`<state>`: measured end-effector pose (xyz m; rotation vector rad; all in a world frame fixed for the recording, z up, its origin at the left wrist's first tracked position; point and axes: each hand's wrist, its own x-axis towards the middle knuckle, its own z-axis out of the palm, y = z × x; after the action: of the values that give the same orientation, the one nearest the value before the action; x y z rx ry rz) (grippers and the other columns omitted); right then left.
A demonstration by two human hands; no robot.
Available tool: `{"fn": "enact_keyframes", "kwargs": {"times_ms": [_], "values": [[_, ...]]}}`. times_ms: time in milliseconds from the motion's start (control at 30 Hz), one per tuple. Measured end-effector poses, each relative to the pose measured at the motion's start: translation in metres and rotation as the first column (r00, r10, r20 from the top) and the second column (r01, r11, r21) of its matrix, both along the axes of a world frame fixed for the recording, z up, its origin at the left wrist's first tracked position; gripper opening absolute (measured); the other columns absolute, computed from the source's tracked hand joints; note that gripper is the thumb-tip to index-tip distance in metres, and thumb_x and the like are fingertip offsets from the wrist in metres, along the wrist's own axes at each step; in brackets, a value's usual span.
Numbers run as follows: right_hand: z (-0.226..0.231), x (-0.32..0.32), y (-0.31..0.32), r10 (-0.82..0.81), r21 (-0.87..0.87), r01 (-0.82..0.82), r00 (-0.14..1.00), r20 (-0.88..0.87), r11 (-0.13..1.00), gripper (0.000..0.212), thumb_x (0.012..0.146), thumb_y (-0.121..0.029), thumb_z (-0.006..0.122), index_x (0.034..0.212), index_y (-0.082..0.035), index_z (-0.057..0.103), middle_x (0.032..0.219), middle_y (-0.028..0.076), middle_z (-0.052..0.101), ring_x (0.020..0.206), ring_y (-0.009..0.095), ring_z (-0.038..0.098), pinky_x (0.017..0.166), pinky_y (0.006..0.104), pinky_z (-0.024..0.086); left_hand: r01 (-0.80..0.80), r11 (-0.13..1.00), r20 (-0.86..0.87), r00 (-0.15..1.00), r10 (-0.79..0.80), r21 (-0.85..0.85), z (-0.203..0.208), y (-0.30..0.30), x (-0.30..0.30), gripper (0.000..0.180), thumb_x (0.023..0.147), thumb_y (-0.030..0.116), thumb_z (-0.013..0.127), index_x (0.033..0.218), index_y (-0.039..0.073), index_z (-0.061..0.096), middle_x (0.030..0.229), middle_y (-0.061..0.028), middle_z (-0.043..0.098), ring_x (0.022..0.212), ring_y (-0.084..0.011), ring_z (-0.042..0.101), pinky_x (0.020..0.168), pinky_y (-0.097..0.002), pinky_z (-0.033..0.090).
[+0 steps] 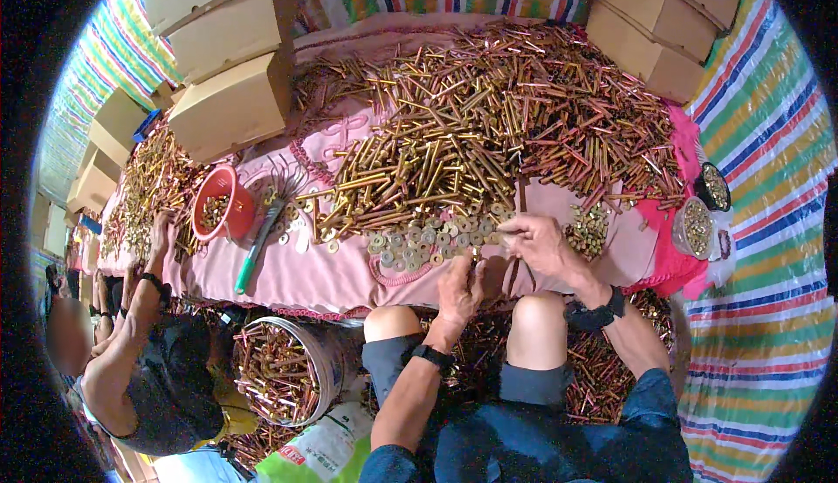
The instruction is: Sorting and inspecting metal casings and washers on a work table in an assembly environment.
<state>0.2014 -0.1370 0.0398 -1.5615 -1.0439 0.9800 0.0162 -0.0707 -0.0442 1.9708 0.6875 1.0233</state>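
Note:
In front of me, my left hand (460, 289) is closed with its thumb up. A small brassy tip shows at its fingers, but the rest of that piece is hidden. My right hand (543, 243) is to the right and slightly farther away, thumb and fingers pinched together. What it pinches is too small to make out. Beyond both hands lies a spread of flat round washers (428, 243). A little heap of brassy nuts (587, 232) sits just right of my right hand. Behind these rises a large pile of long yellowish bolts (436, 156).
A red plastic basket (225, 204) holds small metal parts, beside a green-handled hand rake (256, 252). Cardboard boxes (231, 108) stack at the back left. Bowls of small parts (696, 227) stand far right. Below is a bucket of bolts (284, 369). A co-worker (166, 369) reaches in at left.

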Motion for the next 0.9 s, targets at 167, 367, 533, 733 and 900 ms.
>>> {"fn": "enact_keyframes", "kwargs": {"times_ms": [167, 367, 533, 733, 900], "values": [[0.023, -0.02, 0.01, 0.07, 0.171, -0.203, 0.815, 0.575, 0.964, 0.017, 0.085, -0.005, 0.07, 0.102, -0.003, 0.073, 0.093, 0.014, 0.067, 0.089, 0.03, 0.067, 0.079, 0.0355, 0.053, 0.027, 0.999, 0.052, 0.998, -0.026, -0.029, 0.009, -0.004, 0.007, 0.015, 0.094, 0.008, 0.064, 0.107, 0.002, 0.06, 0.08, -0.0188, 0.056, 0.07, -0.0363, 0.058, 0.062, -0.041, 0.046], [0.01, -0.05, 0.022, -0.003, 0.26, -0.127, 0.894, 0.449, 0.957, 0.021, 0.085, 0.004, 0.064, 0.105, 0.001, 0.072, 0.097, 0.013, 0.069, 0.09, 0.023, 0.067, 0.082, 0.033, 0.054, 0.054, 0.996, -0.023, 0.998, -0.056, -0.074, -0.015, 0.004, -0.011, 0.032, 0.092, 0.007, 0.064, 0.123, 0.003, 0.058, 0.091, -0.0208, 0.063, 0.081, -0.0405, 0.063, 0.068, -0.0451, 0.05], [0.018, -0.054, 0.005, -0.096, 0.145, 0.056, 0.953, 0.288, 0.988, 0.024, 0.088, 0.005, 0.061, 0.109, 0.001, 0.07, 0.105, 0.009, 0.071, 0.097, 0.019, 0.067, 0.087, 0.0316, 0.054, 0.123, 0.992, 0.079, 0.99, -0.12, -0.029, -0.013, 0.002, 0.003, 0.041, 0.08, 0.001, 0.064, 0.12, 0.005, 0.055, 0.093, -0.0229, 0.061, 0.083, -0.0467, 0.06, 0.069, -0.0488, 0.049], [-0.013, -0.042, 0.004, -0.071, 0.193, 0.031, 0.977, 0.201, 0.981, 0.021, 0.091, 0.003, 0.061, 0.109, 0.001, 0.07, 0.117, 0.01, 0.068, 0.103, 0.016, 0.064, 0.09, 0.0283, 0.052, 0.098, 0.994, 0.18, 0.98, -0.087, -0.053, -0.015, -0.002, -0.004, 0.045, 0.082, 0.001, 0.066, 0.125, 0.005, 0.053, 0.101, -0.0248, 0.06, 0.092, -0.0499, 0.059, 0.076, -0.0494, 0.051], [-0.012, -0.035, 0.004, -0.021, 0.27, -0.072, 0.944, 0.328, 0.96, 0.012, 0.092, 0.002, 0.061, 0.101, 0.002, 0.068, 0.118, 0.011, 0.068, 0.108, 0.017, 0.062, 0.094, 0.0304, 0.05, 0.073, 0.996, 0.274, 0.96, -0.054, -0.059, -0.007, -0.003, 0.001, 0.022, 0.085, 0.005, 0.065, 0.101, 0.002, 0.051, 0.089, -0.0238, 0.056, 0.084, -0.0499, 0.056, 0.068, -0.0524, 0.044]]}}
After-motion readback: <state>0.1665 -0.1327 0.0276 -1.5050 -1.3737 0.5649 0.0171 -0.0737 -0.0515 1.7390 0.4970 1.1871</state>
